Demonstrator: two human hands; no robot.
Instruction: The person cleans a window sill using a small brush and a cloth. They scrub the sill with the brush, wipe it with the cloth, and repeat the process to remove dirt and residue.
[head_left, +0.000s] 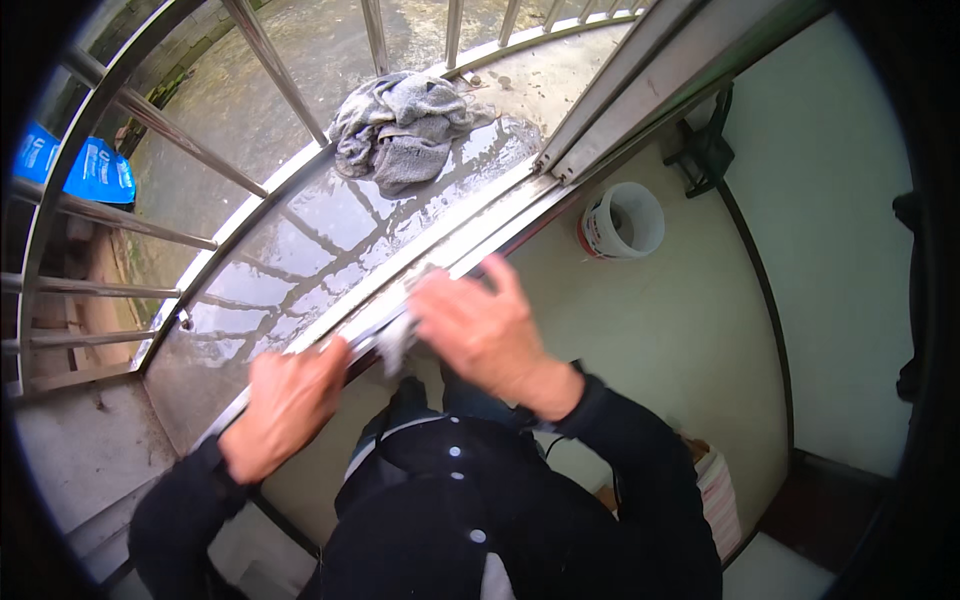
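My right hand (484, 334) is blurred and bent over an aluminium sliding window track (442, 262). A crumpled white cloth (395, 345) is pinched under its fingers, one end hanging over the inner edge of the track. To the lower left, my left hand (296, 397) rests on the same track, thumb pointing towards the cloth. Its fingertips are hidden, so whether it grips the rail is unclear. Beyond the track, a grey wet-looking towel (409, 131) lies bunched on the wet outer ledge (300, 255), against the railing.
Curved stainless steel railing (274, 71) bounds the ledge. An upright window frame (622, 90) rises at the upper right. Indoors, a white bucket (634, 221) stands on the floor, with a dark stool-like object (701, 154) behind it. A blue bag (82, 169) bearing writing lies outside.
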